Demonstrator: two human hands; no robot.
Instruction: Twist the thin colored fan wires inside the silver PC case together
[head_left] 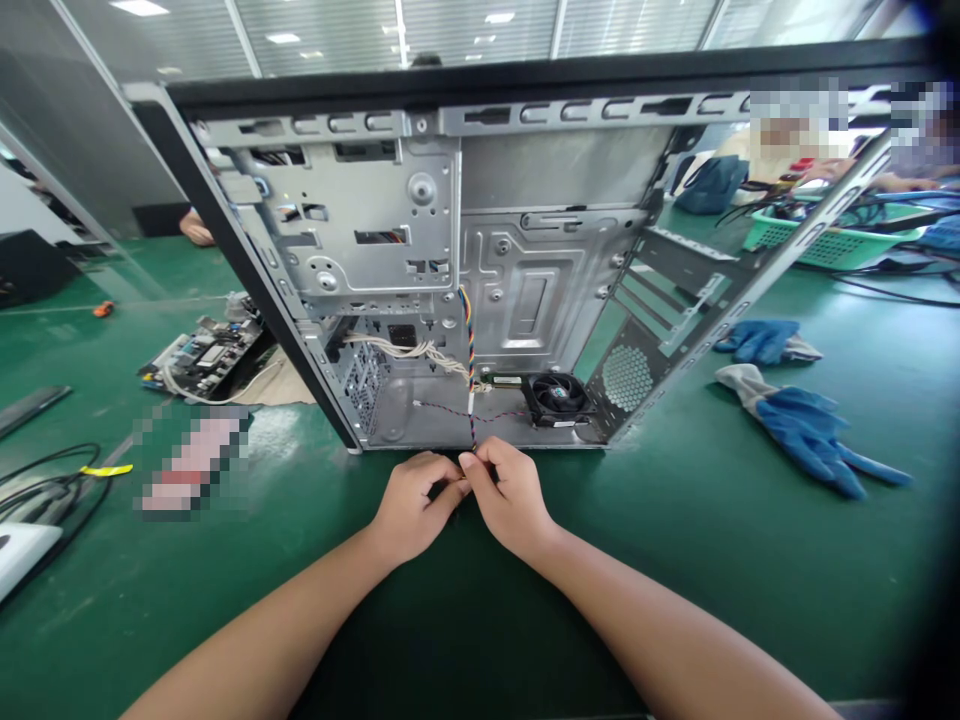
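An open metal computer case (420, 240) stands on the green table, its inside facing me. A multicoloured twisted cable (469, 350) runs down from the case's middle to my hands. My left hand (411, 505) and my right hand (510, 495) meet just in front of the case's lower edge, both with fingers pinched together on the cable's end. A black cooling fan (559, 397) lies on the case floor, and a bundle of pale wires (409, 350) hangs inside to the left.
A circuit board (206, 355) lies left of the case. Blue work gloves (810, 425) and another pair (761, 340) rest on the right. A green basket (832, 245) sits far right, near other people. Black cables (52, 490) and a white device (19, 550) lie at the left edge.
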